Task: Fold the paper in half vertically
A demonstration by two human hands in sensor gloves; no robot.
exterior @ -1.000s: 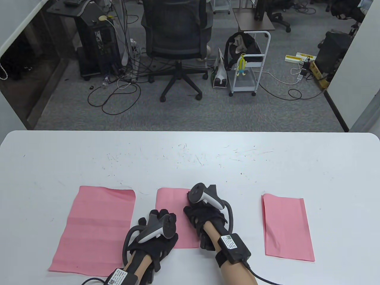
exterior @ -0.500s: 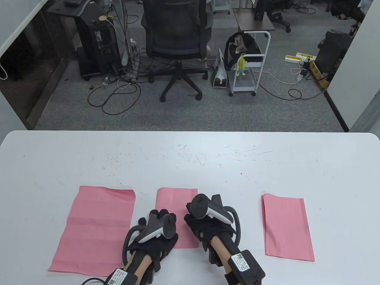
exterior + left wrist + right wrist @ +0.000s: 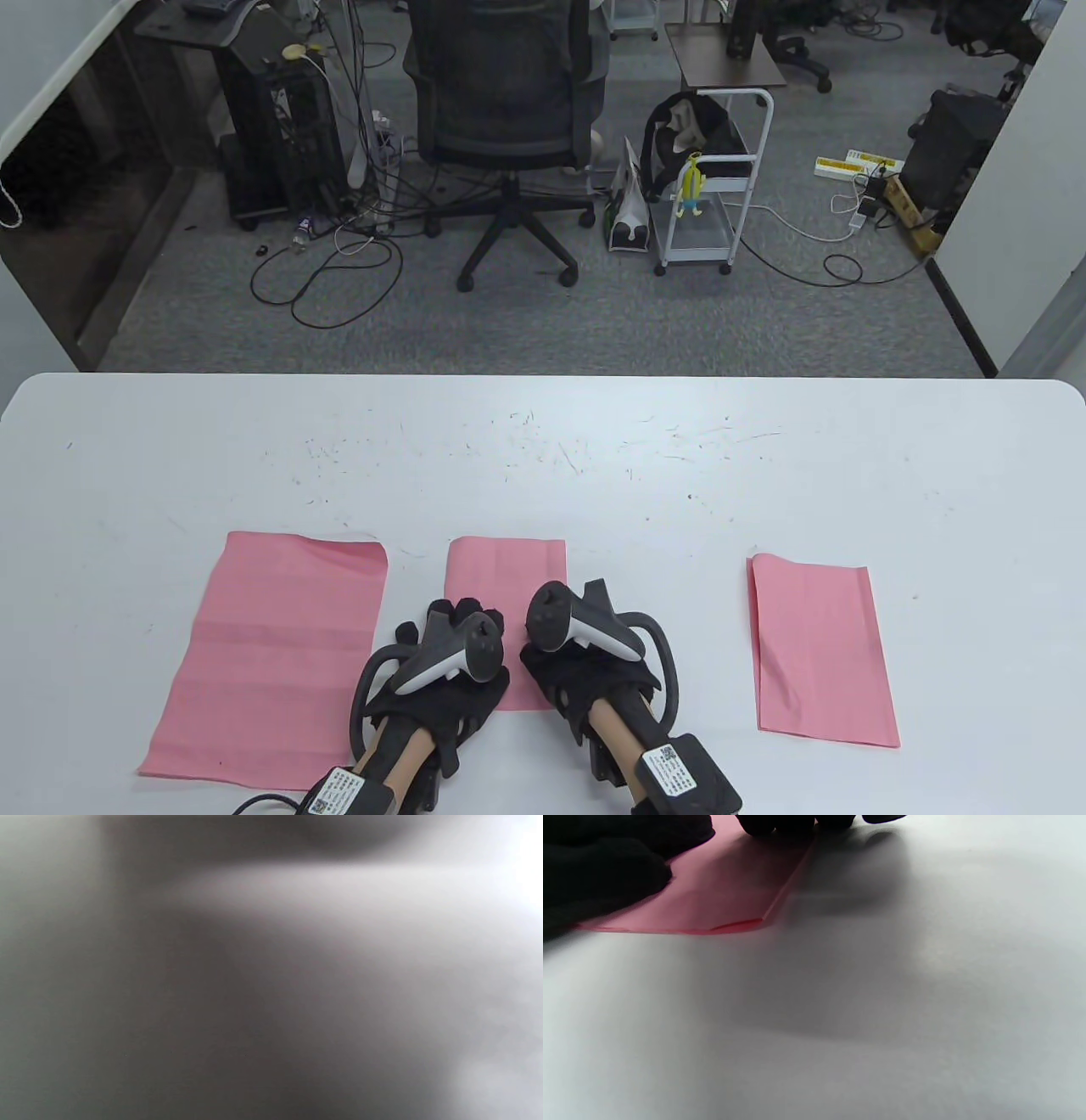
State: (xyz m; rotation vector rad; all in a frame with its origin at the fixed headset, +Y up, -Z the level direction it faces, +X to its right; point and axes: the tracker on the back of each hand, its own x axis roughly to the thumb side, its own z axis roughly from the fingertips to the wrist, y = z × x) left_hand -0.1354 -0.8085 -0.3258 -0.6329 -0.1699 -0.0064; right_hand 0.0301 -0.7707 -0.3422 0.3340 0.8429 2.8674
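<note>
A folded pink paper (image 3: 506,573) lies near the table's front middle. My left hand (image 3: 450,649) rests flat on its lower left part, fingers spread. My right hand (image 3: 585,649) presses down on the paper's right edge near its lower end. In the right wrist view the folded paper (image 3: 721,895) lies flat, my right fingertips (image 3: 793,821) touch its right edge at the top, and the left hand's black glove (image 3: 598,870) covers its left side. The left wrist view is only a grey blur.
A larger unfolded pink sheet (image 3: 271,654) lies to the left of my left hand. Another folded pink paper (image 3: 819,649) lies to the right. The white table (image 3: 543,458) stretches behind them. An office chair (image 3: 505,110) and a cart (image 3: 708,195) stand beyond the far edge.
My right hand has slid toward me along the middle paper's right edge, uncovering the paper's top right corner. My left hand has stayed in place.
</note>
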